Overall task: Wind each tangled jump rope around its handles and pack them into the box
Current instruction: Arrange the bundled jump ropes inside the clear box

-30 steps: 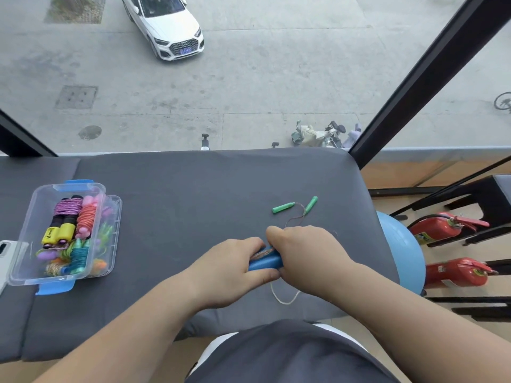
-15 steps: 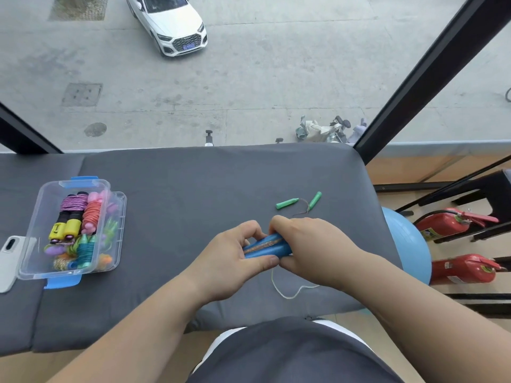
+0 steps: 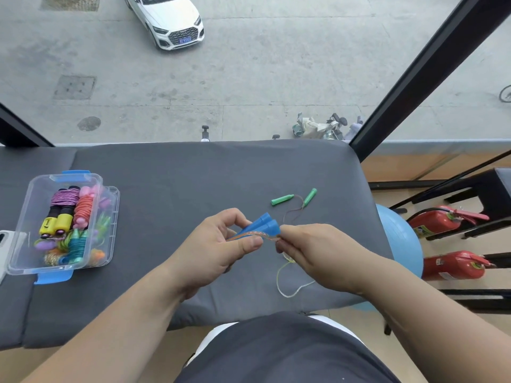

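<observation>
My left hand (image 3: 215, 250) grips the two blue handles (image 3: 262, 226) of a jump rope, held side by side above the grey padded table (image 3: 193, 178). My right hand (image 3: 318, 255) pinches the pale rope (image 3: 287, 283) just past the handle ends, and a loose loop of it lies on the table below. A turn of the rope runs along the handles under my left thumb. A second rope with green handles (image 3: 282, 200) lies unwound a little farther back. The clear plastic box (image 3: 22, 261) at the left holds several wound ropes.
A white phone (image 3: 3, 244) lies against the box's left side. The table's right edge drops to a blue exercise ball (image 3: 401, 244) and two red fire extinguishers (image 3: 448, 222). A window fronts the far edge, with a black frame post (image 3: 414, 73) at the right.
Both hands have lifted the blue handles and tilted them up to the right. My right hand has come off the handles and now pinches the rope beside their ends.
</observation>
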`<move>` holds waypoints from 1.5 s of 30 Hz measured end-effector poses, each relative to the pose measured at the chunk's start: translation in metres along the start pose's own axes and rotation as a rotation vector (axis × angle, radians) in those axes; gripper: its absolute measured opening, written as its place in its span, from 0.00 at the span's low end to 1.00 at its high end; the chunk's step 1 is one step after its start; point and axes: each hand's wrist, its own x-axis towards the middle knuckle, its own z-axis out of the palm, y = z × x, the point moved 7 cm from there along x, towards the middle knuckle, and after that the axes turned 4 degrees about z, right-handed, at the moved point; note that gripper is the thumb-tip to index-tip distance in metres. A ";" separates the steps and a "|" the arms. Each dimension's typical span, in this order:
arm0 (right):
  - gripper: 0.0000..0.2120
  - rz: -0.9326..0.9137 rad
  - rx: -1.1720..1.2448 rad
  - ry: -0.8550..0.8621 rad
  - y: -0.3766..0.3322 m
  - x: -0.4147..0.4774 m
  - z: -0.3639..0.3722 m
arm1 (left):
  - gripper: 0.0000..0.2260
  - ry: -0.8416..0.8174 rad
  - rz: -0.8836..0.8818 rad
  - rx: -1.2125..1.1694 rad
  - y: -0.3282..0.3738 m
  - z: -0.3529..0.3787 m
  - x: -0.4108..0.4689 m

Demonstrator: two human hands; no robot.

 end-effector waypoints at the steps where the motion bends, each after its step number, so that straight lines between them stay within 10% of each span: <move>1: 0.11 -0.013 -0.009 -0.006 0.002 0.002 0.000 | 0.12 -0.035 -0.011 -0.022 0.000 0.005 -0.001; 10: 0.04 -0.163 -0.230 -0.246 -0.002 0.028 0.009 | 0.09 -0.272 0.013 0.240 0.005 0.022 -0.007; 21: 0.11 -0.113 -0.246 -0.204 0.016 0.029 0.015 | 0.18 -0.096 -0.040 0.150 0.002 -0.001 -0.006; 36: 0.14 0.020 0.470 -0.163 0.044 0.018 -0.005 | 0.17 -0.129 -0.151 -0.381 -0.004 0.011 0.008; 45: 0.15 0.111 0.484 -0.175 0.058 0.025 0.001 | 0.28 -0.005 -0.210 -0.439 -0.006 0.017 0.008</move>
